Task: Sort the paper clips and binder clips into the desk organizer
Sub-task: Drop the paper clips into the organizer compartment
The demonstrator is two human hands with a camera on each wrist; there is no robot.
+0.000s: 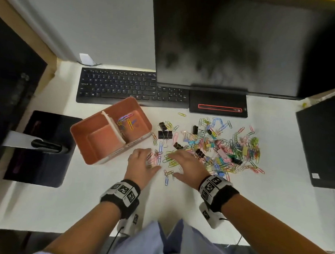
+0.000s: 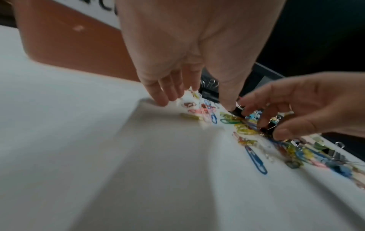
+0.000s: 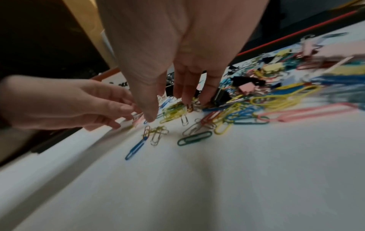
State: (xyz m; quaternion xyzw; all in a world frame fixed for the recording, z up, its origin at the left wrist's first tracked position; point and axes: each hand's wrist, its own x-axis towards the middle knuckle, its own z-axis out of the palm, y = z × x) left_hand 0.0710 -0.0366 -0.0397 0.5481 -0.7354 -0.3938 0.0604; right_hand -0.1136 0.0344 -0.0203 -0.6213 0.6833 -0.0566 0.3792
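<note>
White desk [image 1: 179, 203]: box [image 1: 86, 148] sits just left of the clips [image 1: 219, 147] for short drops; left hand [image 1: 142, 164] and right hand [image 1: 188, 165], fingers spread, rake the near edge

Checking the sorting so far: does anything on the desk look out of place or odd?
Nothing is damaged. The pile of paper clips and binder clips lies mixed and scattered on the desk. In the organizer, one compartment holds paper clips; the other shows none.

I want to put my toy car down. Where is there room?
Bare white desk lies between the forearms, near the front edge. It is crowded from the orange plastic organizer rightward across the colourful clip pile.
</note>
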